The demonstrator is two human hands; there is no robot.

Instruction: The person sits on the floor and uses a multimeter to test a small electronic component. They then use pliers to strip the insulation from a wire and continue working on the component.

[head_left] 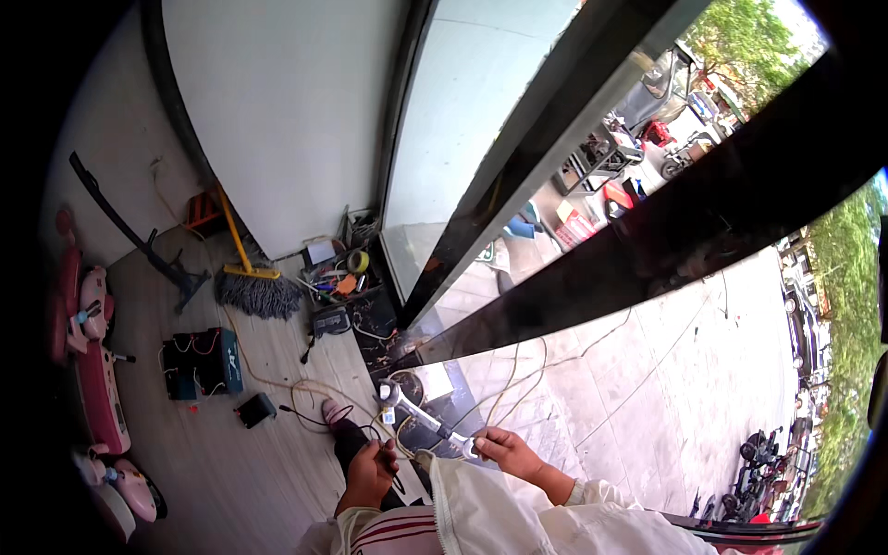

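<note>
My right hand is closed on the near end of a long silver wrench with a dark section partway along it. Its wide head points away to the left, beside a small white and blue item I cannot make out. To the left, in front of my body, my left hand is closed on a thin black cable. That cable loops above and below the fingers. A yellowish cord winds over the floor just beyond my hands.
Battery blocks with wires and a small dark box lie on the left floor. A yellow-handled mop leans near a pile of tools and tape. Pink ride-on parts stand far left. A dark door frame borders outdoor paving.
</note>
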